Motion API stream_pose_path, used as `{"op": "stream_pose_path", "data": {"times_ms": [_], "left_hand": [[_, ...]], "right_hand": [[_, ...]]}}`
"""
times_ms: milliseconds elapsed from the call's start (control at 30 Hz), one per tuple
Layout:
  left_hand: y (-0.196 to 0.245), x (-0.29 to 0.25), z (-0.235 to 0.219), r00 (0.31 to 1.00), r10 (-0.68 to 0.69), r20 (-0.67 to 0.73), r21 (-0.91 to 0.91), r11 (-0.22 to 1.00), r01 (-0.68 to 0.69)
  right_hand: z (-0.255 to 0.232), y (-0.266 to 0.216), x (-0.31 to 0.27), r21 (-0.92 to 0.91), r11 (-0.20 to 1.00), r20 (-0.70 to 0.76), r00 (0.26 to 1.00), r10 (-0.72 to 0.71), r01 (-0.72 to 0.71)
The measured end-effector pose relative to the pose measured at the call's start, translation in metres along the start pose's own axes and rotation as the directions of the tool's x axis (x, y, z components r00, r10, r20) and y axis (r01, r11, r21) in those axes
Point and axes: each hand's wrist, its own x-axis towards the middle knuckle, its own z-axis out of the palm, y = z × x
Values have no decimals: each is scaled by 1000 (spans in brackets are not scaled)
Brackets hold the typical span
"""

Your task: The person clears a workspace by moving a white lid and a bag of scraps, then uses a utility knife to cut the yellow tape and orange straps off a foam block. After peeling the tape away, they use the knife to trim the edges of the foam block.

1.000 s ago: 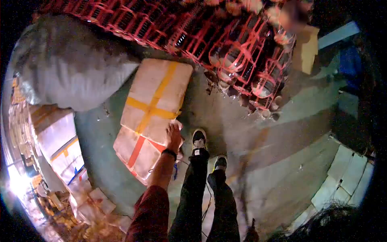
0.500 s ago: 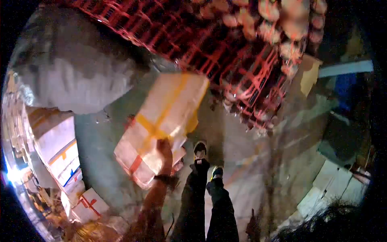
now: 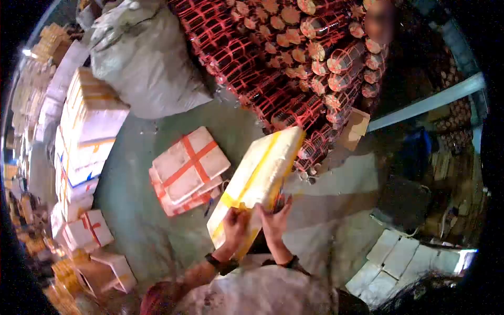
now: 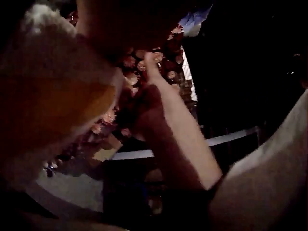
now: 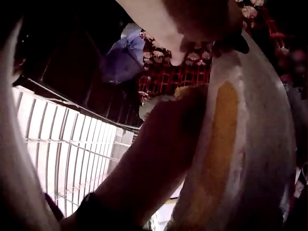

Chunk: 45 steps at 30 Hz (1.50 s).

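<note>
A flat white foam box [image 3: 257, 165] with yellow tape is tilted up off the floor in front of the person. My left hand [image 3: 235, 226] has its fingers curled on the yellow tape [image 3: 228, 200] near the box's close end. Beside it, my right hand [image 3: 274, 226] is at the box's near edge, thumb side against it and the other fingers spread apart from it. The right wrist view shows the left hand [image 5: 163, 130] alongside the taped box edge [image 5: 226, 130]. Much of the left wrist view is dark, with the right hand [image 4: 175, 125] across its middle.
Red-taped foam boxes [image 3: 191, 160] lie stacked on the floor at left. Behind stands a large pile of red net bags [image 3: 294, 58] with round pieces, beside a grey sack [image 3: 147, 63]. White boxes [image 3: 86, 152] line the left; more white boxes [image 3: 391, 254] sit lower right.
The yellow-taped box has been lifted off the red-taped stack and moved right, toward the body. The right hand has come into view at its edge.
</note>
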Motion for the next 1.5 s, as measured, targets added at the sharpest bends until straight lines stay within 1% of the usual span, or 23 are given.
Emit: {"op": "stream_pose_path", "data": {"times_ms": [167, 200, 300, 333, 400, 433, 467, 500, 533, 567, 633, 667, 733, 767, 800, 900, 1033, 1233, 1300, 1333, 1433, 1467, 1500], "left_hand": [[-22, -65, -5, 995, -26, -100, -170, 985, 9], [-9, -76, -11, 995, 17, -100, -54, 998, -23], [-4, -86, -26, 989, 13, -147, -194, 980, -42], [-12, -78, -52, 957, 211, -200, 48, 978, -205], [-8, -56, -132, 874, 329, -357, 50, 941, -334], [-4, -41, -185, 777, 451, -438, 192, 892, -410], [29, -42, -219, 698, 457, -552, 159, 879, -450], [29, -35, -267, 757, 363, -543, 56, 915, -399], [16, -24, -308, 721, 294, -628, 24, 933, -359], [4, -13, -350, 664, 344, -663, 117, 925, -362], [37, -44, -368, 599, 469, -650, 278, 879, -387], [42, -52, -380, 625, 461, -629, 254, 883, -395], [45, -75, -402, 666, 443, -601, 213, 891, -400], [50, -88, -409, 614, 527, -588, 381, 850, -364], [49, -99, -416, 624, 477, -620, 290, 877, -382], [47, -122, -448, 629, 433, -646, 175, 886, -430], [39, -130, -466, 527, 500, -687, 211, 832, -513], [43, -140, -479, 590, 438, -678, 186, 880, -438], [50, -155, -477, 822, 267, -503, -336, 816, -470], [52, -164, -485, 900, 310, -308, -503, 749, -430], [90, -247, -456, 966, 240, -94, -927, 332, -173], [100, -265, -446, 966, 206, -155, -909, 353, -221], [84, -259, -445, 932, 242, -270, -732, 577, -362]], "right_hand": [[-50, -40, -3, 41, 918, 277, 887, 368, -394], [-13, 16, -19, -55, 994, 27, 994, 101, -100], [-40, -12, -9, -33, 964, 362, 896, 258, -264], [-23, 10, -19, -24, 991, 229, 965, 131, -129], [-29, 13, -19, 299, 929, 347, 932, 107, -218], [-34, 14, -15, 445, 854, 404, 912, 76, -268], [-43, 19, -9, 439, 866, 381, 922, 62, -240], [-46, 19, -9, 434, 877, 355, 934, 44, -207], [-84, -32, -18, 432, 821, 565, 822, 75, -372], [-79, -32, -29, 440, 848, 564, 826, -4, -296], [-66, -25, -45, 451, 882, 560, 812, -162, -134], [-98, -91, -72, 441, 895, 497, 849, -180, -69], [-108, -101, -79, 396, 895, 644, 757, -110, -207], [-113, -114, -85, 360, 912, 666, 739, -102, -199], [-111, -119, -97, 342, 915, 567, 824, -21, -212], [-98, -107, -116, 427, 904, 571, 783, -246, -27], [-105, -109, -127, 386, 922, 545, 797, -259, 36], [-119, -119, -159, 380, 924, 553, 812, -189, -44], [-130, -139, -175, 433, 900, 529, 823, -208, -51], [-137, -149, -187, 449, 892, 517, 830, -209, -55], [-151, -148, -200, 475, 872, 465, 874, -139, -114], [-152, -143, -192, 420, 887, 540, 838, -75, -191], [-148, -137, -189, 438, 881, 511, 856, -82, -177]]}}
